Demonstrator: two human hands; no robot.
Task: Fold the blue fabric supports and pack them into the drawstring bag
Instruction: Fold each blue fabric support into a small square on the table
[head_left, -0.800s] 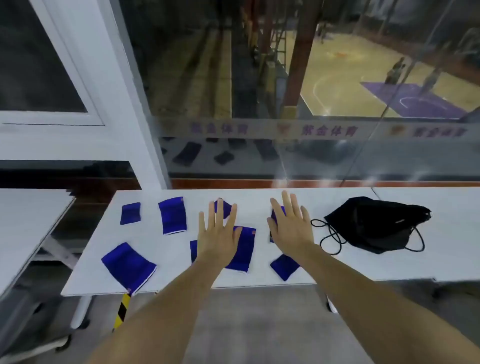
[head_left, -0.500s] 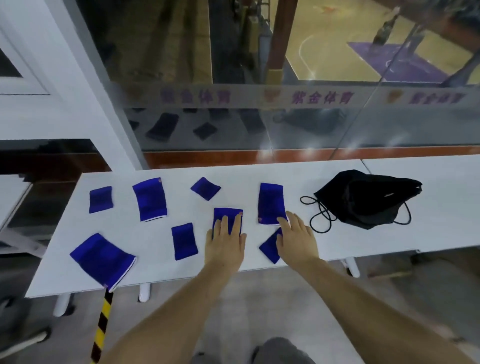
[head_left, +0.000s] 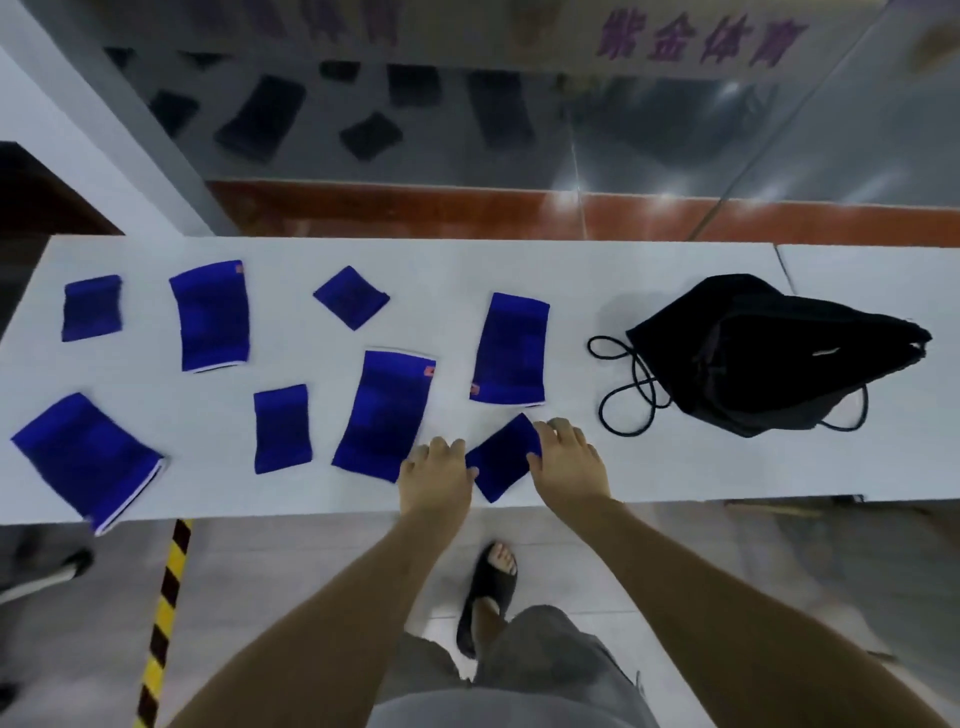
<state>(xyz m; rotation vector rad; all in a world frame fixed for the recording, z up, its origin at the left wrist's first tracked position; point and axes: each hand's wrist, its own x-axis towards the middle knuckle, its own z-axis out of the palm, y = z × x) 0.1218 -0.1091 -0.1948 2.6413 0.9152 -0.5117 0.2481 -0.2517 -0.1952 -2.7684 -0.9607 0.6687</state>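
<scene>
Several blue fabric supports lie flat on the white table (head_left: 519, 265). A small blue support (head_left: 501, 460) sits tilted near the front edge, between my hands. My left hand (head_left: 435, 470) touches its left corner with curled fingers. My right hand (head_left: 569, 457) rests on its right edge, fingers bent over the fabric. A longer support (head_left: 384, 413) lies just left of my left hand, and another long one (head_left: 511, 348) lies behind. The black drawstring bag (head_left: 769, 348) lies crumpled at the right, its cords looped toward the supports.
More supports lie to the left: a large one (head_left: 85, 457) overhanging the front edge, a mid one (head_left: 282, 428), and others at the back (head_left: 210, 314). A glass wall rises behind the table. A yellow-black striped post (head_left: 163, 592) stands below the edge.
The camera has tilted down. Both hands drew back toward the table's front edge and now flank the small tilted support; the left hand has come off the long support.
</scene>
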